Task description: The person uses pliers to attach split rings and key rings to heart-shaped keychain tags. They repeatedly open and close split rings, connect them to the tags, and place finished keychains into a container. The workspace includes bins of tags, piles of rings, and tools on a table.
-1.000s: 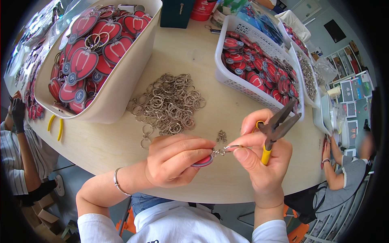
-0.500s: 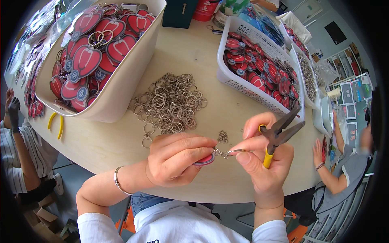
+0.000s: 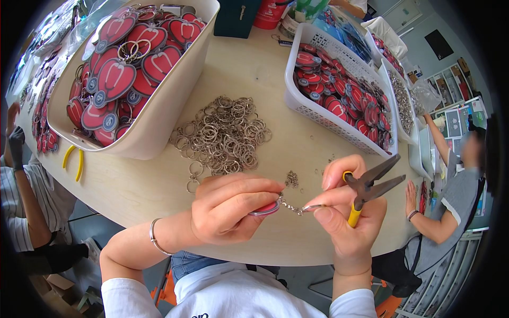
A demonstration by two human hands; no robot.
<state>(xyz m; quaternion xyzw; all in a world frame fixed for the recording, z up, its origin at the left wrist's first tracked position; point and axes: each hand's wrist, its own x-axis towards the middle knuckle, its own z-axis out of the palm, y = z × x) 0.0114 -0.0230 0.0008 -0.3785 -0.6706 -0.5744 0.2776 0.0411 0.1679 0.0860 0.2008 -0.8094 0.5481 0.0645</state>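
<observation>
Between the fingers of my left hand [image 3: 229,208] is a red keychain charm [image 3: 268,208] with a grey edge, mostly covered by the fingers. From it a short silver chain [image 3: 292,207] runs across to a split key ring [image 3: 314,206], seen nearly edge-on. My right hand [image 3: 344,217] pinches that ring between thumb and forefinger. The same hand also keeps hold of yellow-handled pliers [image 3: 366,190], whose dark jaws stand apart and point up to the right. Just beyond my hands lie a heap of split rings [image 3: 225,139] and a small cluster of tiny rings [image 3: 292,179].
A cream bin [image 3: 184,98] full of red charms stands at the left. A white perforated basket [image 3: 324,117] with more charms stands to the right. Another pair of yellow-handled pliers [image 3: 80,166] lies near the left table edge. Other people sit on both sides.
My right hand has shifted slightly right and down with the ring and pliers, stretching the chain out straighter. The left hand stays nearly still. The person at the right reaches an arm farther forward.
</observation>
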